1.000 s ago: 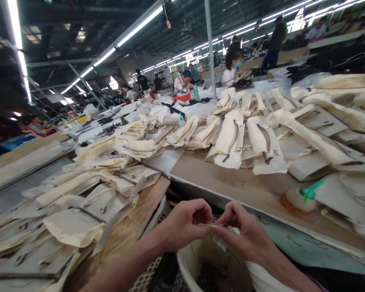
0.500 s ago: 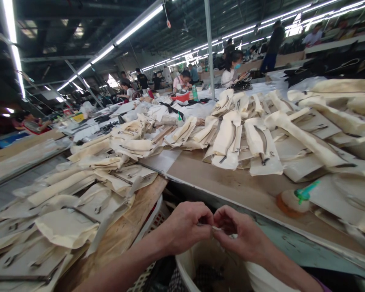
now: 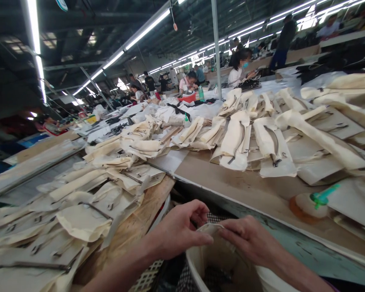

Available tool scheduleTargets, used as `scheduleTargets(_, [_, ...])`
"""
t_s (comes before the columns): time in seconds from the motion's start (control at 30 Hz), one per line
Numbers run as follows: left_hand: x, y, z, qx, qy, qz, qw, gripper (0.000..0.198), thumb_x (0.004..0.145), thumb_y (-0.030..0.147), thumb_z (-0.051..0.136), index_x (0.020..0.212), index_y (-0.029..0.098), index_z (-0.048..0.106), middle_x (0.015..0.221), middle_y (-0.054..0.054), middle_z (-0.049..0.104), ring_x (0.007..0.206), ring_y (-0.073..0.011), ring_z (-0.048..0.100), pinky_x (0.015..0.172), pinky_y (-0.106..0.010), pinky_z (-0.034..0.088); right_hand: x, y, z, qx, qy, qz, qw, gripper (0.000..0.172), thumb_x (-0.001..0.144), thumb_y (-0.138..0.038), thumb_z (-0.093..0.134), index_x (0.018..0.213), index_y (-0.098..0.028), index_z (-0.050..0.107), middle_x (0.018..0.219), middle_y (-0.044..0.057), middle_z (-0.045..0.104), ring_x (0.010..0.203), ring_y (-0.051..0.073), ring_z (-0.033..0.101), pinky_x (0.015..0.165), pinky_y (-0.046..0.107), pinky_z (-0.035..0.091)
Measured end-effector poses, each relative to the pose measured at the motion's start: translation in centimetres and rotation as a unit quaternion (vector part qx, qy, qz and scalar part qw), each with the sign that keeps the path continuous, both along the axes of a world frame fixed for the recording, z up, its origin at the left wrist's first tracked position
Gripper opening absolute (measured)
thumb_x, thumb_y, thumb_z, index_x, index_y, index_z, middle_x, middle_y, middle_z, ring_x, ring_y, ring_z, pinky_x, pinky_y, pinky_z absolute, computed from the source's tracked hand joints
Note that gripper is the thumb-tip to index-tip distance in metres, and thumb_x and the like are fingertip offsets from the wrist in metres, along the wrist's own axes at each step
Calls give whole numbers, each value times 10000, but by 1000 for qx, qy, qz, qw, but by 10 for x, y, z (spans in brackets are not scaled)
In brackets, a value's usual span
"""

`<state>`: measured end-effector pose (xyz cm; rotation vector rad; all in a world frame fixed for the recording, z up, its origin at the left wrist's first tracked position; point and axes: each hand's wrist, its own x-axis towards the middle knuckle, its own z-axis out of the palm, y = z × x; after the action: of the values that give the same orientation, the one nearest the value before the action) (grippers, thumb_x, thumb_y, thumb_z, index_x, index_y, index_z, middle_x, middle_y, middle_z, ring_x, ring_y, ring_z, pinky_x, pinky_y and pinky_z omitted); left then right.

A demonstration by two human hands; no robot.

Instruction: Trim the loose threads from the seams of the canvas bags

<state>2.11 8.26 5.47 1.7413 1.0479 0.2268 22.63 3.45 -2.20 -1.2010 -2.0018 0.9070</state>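
Observation:
Low in the head view, my left hand (image 3: 176,232) and my right hand (image 3: 250,240) meet over a cream container (image 3: 200,261). The left thumb lies across its rim with the fingers curled behind, so the hand is closed on the rim. My right hand's fingers are pressed together on the same rim from the right side. Dark contents show inside the container. No small piece can be made out between my fingertips.
Cream fabric pieces with zippers (image 3: 270,146) cover the long table (image 3: 249,188); more are piled on a wooden board (image 3: 130,231) at left. A glue bottle with a green nozzle (image 3: 313,202) lies at right. A perforated basket (image 3: 147,278) sits below. Other people work far back beyond a pole (image 3: 216,52).
Both hands have dropped from pinching a thin clear strip between them to the container's rim. The strip is no longer visible. The camera shifted slightly left.

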Motion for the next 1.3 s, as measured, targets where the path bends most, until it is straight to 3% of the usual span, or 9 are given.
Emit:
scheduleTargets(0.1, [-10,-8,-2,-11,29,20,999,159,763,225,674,904,154,653,780,23,620,707,-120,537,608,-202,397,3,0,1,-21,6,7,1000,407,970,-394,438,744,-201,716,634,-19,666,530,123,552,536,201,385])
scheduleTargets(0.23, [-10,-16,-7,13,13,39,999,106,810,206,613,882,156,672,784,21,639,719,-121,548,617,-203,390,3,0,1,-51,-3,17,999,377,971,-383,421,856,-206,734,709,-6,705,594,147,608,570,211,405])
scheduleTargets(0.4, [-5,-20,0,145,79,35,986,79,766,163,677,831,186,713,777,17,676,722,-138,585,622,-217,384,2,-1,0,-47,35,6,998,354,955,-387,467,834,-222,755,714,-16,724,579,145,617,564,200,430])
scheduleTargets(0.53, [-7,-23,-2,254,139,-7,957,67,824,223,682,780,198,726,720,9,679,681,-141,606,621,-240,369,0,-1,-1,-51,56,-9,997,321,947,-393,484,920,-246,768,724,-9,735,604,170,644,587,217,460])
scheduleTargets(0.7, [-8,-24,-10,391,236,-104,884,218,915,231,555,719,184,640,670,-5,624,594,-152,580,536,-288,274,-2,-1,0,-49,31,-3,998,335,956,-383,467,920,-242,768,746,0,743,631,181,673,606,218,477])
scheduleTargets(0.9, [-4,-18,-5,454,231,-194,838,234,903,165,509,678,165,571,635,0,589,549,-135,534,518,-299,238,-2,-4,3,-41,35,0,999,338,967,-366,454,915,-240,763,734,1,741,644,190,683,605,223,479])
scheduleTargets(0.97, [-5,-15,-5,452,215,-198,843,236,889,155,520,658,156,569,624,3,583,553,-125,530,524,-290,252,-2,-5,3,-36,32,0,999,332,970,-352,452,897,-242,756,735,-2,741,632,183,679,592,220,468])
scheduleTargets(1.13, [-8,-14,-9,376,145,-130,906,205,861,126,555,667,138,619,619,17,580,559,-86,527,545,-228,303,-2,-6,3,-9,1,12,1000,297,979,-313,439,898,-248,718,719,-5,723,629,166,665,585,224,434])
scheduleTargets(1.3, [-12,-16,-11,358,134,-92,919,181,849,121,559,684,141,631,620,24,583,570,-85,530,561,-221,304,-3,-3,9,13,-16,14,1000,170,957,-284,508,1027,-204,641,862,4,709,753,161,661,653,239,438])
